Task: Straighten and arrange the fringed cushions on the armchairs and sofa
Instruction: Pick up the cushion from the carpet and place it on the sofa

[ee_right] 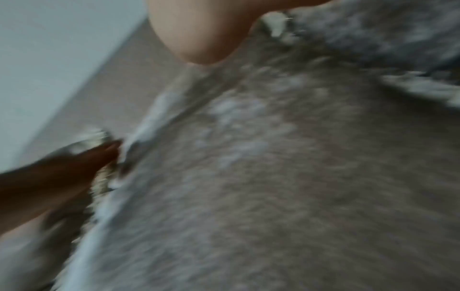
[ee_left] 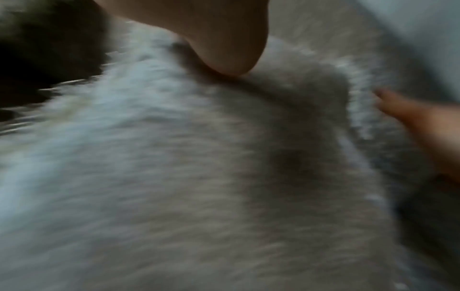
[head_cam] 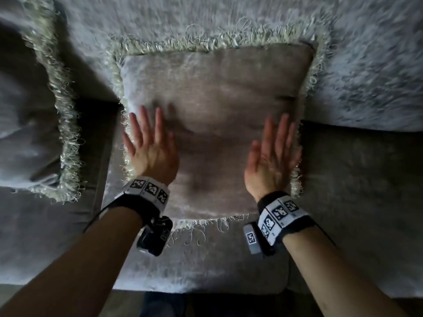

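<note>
Pressing flat on the fringed cushion (head_cam: 212,124), both hands show straight, spread fingers and grip nothing. Left hand (head_cam: 150,145) lies palm-down near the cushion's left edge; right hand (head_cam: 271,156) is tilted on its side against the right fringe. Cushion leans on the sofa back (head_cam: 366,65), bottom edge on the seat (head_cam: 354,191). Second fringed cushion (head_cam: 34,99) sits at left. Wrist views too blurred for detail.

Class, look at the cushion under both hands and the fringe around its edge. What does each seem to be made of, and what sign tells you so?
Cushion: seemingly a soft velvet or chenille-like cloth, grey-beige; its sheen shifts in patches. Fringe: pale, glossy looped threads, maybe silky yarn; loose strands curl outward.
</note>
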The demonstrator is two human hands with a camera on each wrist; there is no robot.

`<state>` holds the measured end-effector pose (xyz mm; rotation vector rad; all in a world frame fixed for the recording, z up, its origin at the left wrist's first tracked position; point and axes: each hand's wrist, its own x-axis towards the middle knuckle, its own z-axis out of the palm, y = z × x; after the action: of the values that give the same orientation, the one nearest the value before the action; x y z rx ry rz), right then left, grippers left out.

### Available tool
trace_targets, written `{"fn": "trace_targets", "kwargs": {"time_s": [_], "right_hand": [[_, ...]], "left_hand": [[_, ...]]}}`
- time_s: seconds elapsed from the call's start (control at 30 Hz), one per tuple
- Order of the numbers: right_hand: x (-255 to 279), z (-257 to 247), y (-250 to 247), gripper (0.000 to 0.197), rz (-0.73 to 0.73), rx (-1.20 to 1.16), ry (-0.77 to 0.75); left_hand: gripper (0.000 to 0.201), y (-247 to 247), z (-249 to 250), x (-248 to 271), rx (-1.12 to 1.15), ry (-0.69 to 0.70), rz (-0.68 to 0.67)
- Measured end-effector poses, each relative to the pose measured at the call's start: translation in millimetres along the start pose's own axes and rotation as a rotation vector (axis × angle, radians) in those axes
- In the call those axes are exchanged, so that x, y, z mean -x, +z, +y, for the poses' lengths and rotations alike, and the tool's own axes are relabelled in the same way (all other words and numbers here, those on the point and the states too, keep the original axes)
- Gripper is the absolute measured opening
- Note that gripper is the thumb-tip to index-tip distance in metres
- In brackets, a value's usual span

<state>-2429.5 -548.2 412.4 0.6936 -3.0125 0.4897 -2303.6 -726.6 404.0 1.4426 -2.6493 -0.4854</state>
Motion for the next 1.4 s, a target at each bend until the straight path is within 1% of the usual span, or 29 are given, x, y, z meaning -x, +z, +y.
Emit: {"fn": "trace_targets", "kwargs": {"time_s": [0.07,0.1,0.17,0.23,0.3,0.33,0.43,0.47,0.5,0.53,0.63,0.67,0.73,0.77,0.8,0.83,0.9,0.93,0.97,1.0,1.07,1.1,1.13,1.17,1.23,1.27,1.3,1.33,1.4], "right_hand": [[14,-35,0,0.056,0.003,-0.082,-0.19],[21,-45,8,0.056,-0.023,-0.091,-0.266],[36,-34,35,0.057,-0.099,-0.02,-0.316],[50,5,61,0.059,-0.159,0.106,-0.273],[60,41,71,0.062,-0.163,0.185,-0.217],[59,50,71,0.063,-0.149,0.196,-0.156],[46,49,55,0.064,-0.05,0.121,0.138],[38,41,47,0.064,-0.022,0.08,0.181],[32,30,39,0.063,-0.01,0.046,0.166],[28,15,31,0.062,0.001,0.02,0.104],[13,-36,14,0.059,0.022,-0.072,-0.155],[5,-46,16,0.058,0.004,-0.08,-0.229],[-10,-47,27,0.055,-0.069,0.01,-0.3],[-15,-37,32,0.055,-0.12,0.084,-0.263],[-20,-22,36,0.056,-0.164,0.139,-0.173],[-27,-6,37,0.057,-0.178,0.162,-0.038],[-45,15,22,0.063,-0.116,0.096,0.272],[-56,15,8,0.065,-0.071,0.04,0.358],[-69,7,-7,0.066,-0.023,-0.003,0.357],[-77,-6,-20,0.066,0.025,-0.017,0.282],[-92,-48,-39,0.061,0.135,-0.014,0.0],[-97,-71,-43,0.059,0.139,-0.033,-0.123],[-100,-91,-40,0.056,0.102,-0.056,-0.223],[-102,-104,-33,0.054,0.018,-0.058,-0.298],[-99,-104,-6,0.052,-0.185,0.055,-0.334],[-97,-92,4,0.053,-0.211,0.115,-0.303],[-92,-76,12,0.059,-0.176,0.131,-0.248],[-87,-63,14,0.07,-0.094,0.098,-0.153],[-81,-33,16,0.1,0.05,-0.05,0.179]], "left_hand": [[0.058,2,32,11,0.038,0.143,0.077],[0.059,7,43,17,0.063,0.209,0.082],[0.062,31,43,35,0.053,0.294,0.004],[0.062,58,13,51,-0.059,0.307,-0.063],[0.061,68,-20,55,-0.136,0.3,-0.077],[0.061,67,-31,52,-0.161,0.305,-0.079],[0.062,48,-41,39,-0.149,0.225,-0.1],[0.062,41,-39,34,-0.132,0.193,-0.082],[0.061,32,-33,30,-0.115,0.185,-0.056],[0.061,24,-24,26,-0.098,0.2,-0.025],[0.058,9,16,11,-0.008,0.298,0.087],[0.058,8,26,4,0.015,0.331,0.086],[0.058,14,31,-11,0.0,0.34,-0.01],[0.059,19,23,-18,-0.049,0.308,-0.076],[0.06,21,11,-24,-0.102,0.251,-0.129],[0.061,20,-2,-30,-0.139,0.178,-0.152],[0.064,2,-19,-44,-0.128,0.009,-0.139],[0.065,-12,-22,-52,-0.085,-0.061,-0.101],[0.066,-28,-17,-62,-0.05,-0.084,-0.053],[0.065,-39,-8,-70,-0.033,-0.05,-0.021],[0.062,-54,26,-83,-0.021,0.141,0.076],[0.06,-57,45,-86,-0.011,0.234,0.111],[0.058,-57,59,-89,0.005,0.298,0.116],[0.057,-52,67,-92,0.014,0.326,0.062],[0.056,-32,63,-91,0.009,0.26,-0.123],[0.058,-21,52,-88,0.011,0.208,-0.178],[0.061,-17,42,-83,0.032,0.14,-0.173],[0.069,-11,27,-80,0.067,0.032,-0.13],[0.091,-11,3,-84,0.161,-0.306,-0.099]]}}
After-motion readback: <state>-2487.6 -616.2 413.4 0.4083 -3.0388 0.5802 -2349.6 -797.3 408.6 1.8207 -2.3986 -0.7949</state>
